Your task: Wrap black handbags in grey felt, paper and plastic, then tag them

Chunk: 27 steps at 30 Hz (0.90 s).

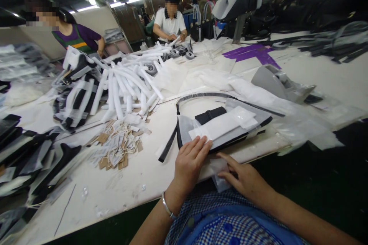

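Black handbag (230,143) lies partly under and just beyond my flat-fingered left grip (189,160), best pressed lightly to steady the white packet (221,125), while my right grip (230,168) stands half-wide nearby.

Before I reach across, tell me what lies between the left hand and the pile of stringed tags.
In the head view, one end of a black strap lies between the left hand and the stringed tags, on the white tabletop.

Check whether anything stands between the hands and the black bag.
Nothing visible blocks the left hand, resting at the near edge of the black bag. Clear plastic shows beside the right hand; whether it intervenes is unclear.
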Tool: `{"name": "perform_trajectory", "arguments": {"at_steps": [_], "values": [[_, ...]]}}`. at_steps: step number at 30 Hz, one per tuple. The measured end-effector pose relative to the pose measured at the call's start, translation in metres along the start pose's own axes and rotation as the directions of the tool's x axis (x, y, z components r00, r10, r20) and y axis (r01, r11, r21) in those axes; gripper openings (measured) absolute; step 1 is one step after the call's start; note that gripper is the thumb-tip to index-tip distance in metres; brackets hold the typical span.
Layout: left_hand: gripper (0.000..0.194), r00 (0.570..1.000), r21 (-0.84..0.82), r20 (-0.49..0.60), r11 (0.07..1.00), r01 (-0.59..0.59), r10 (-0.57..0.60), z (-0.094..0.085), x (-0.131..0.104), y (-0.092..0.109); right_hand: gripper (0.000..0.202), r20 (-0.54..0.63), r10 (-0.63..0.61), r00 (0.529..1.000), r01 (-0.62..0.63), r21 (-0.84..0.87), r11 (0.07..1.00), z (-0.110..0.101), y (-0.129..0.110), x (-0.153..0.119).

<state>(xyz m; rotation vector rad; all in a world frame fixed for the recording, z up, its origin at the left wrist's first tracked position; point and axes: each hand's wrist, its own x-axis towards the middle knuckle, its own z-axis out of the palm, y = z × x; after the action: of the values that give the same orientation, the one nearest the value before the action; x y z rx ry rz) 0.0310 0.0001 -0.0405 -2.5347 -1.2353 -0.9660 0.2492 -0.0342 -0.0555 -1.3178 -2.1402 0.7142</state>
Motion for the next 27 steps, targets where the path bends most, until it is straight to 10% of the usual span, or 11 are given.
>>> {"name": "perform_trajectory", "arguments": {"at_steps": [10,27], "values": [[0.044,1.000,-0.024,-0.001,1.000,0.017,-0.017,0.001,-0.001,0.000,0.050,-0.133,-0.188,0.973,0.075,-0.591,0.803,0.009,-0.019,0.002],[0.046,1.000,-0.022,0.013,1.000,0.018,-0.018,-0.001,0.002,0.000,0.036,-0.158,-0.227,0.961,0.183,-0.249,0.951,0.004,-0.013,0.007]]}}
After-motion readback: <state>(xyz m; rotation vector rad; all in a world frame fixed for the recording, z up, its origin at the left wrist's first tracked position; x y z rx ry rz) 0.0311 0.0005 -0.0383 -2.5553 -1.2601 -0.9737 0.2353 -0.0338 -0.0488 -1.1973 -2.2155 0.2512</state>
